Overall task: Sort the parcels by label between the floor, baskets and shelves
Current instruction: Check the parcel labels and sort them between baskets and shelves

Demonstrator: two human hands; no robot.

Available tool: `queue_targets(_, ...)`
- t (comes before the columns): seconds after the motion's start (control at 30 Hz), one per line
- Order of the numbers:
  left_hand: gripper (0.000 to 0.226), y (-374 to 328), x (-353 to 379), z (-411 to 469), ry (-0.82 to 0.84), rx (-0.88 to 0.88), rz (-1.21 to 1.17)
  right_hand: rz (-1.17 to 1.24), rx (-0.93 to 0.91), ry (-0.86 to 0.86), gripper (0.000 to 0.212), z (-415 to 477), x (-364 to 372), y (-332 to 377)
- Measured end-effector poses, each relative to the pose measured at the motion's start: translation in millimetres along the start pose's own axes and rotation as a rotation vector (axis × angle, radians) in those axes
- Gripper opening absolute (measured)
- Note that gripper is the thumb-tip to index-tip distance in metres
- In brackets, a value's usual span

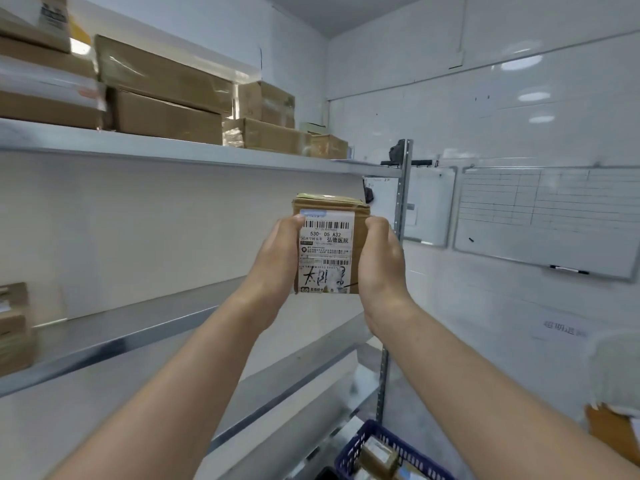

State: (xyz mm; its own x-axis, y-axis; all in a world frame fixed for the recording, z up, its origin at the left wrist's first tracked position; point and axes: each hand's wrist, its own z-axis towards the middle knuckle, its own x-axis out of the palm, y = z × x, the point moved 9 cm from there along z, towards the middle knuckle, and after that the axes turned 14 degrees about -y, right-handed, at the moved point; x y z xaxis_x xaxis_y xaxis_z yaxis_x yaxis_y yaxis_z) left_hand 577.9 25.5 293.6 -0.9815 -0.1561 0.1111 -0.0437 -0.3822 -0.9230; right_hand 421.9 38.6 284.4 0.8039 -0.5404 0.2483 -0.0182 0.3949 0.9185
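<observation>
Brown cardboard parcel [329, 252] stands tall in the air, long side up and down, white paper label [327, 237] facing near. Left hand [277, 261] and right hand [381, 261] each curl round one side in a firm grip. Smooth grey metal shelf [131, 327] lies just left and far, likely its next place.
</observation>
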Motion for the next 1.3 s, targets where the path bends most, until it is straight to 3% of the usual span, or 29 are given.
queue_targets(0.2, 0.051, 16, 84, 3, -0.029, -0.017, 0.012, -0.06, 0.015, 0.019, 0.039, 73, -56, -14)
queue_targets(0.4, 0.05, 46, 132, 30, -0.041, -0.046, 0.038, -0.05, 0.047, 0.038, 0.037, 129, -67, -42)
queue_targets(0.97, 0.051, 221, 144, 234, -0.13, -0.218, 0.015, -0.195, 0.119, 0.007, 0.038, 283, 63, -218)
queue_targets(1.3, 0.05, 300, 151, 282, -0.281, -0.271, 0.097, -0.254, 0.146, 0.058, 0.053, 347, 101, -297)
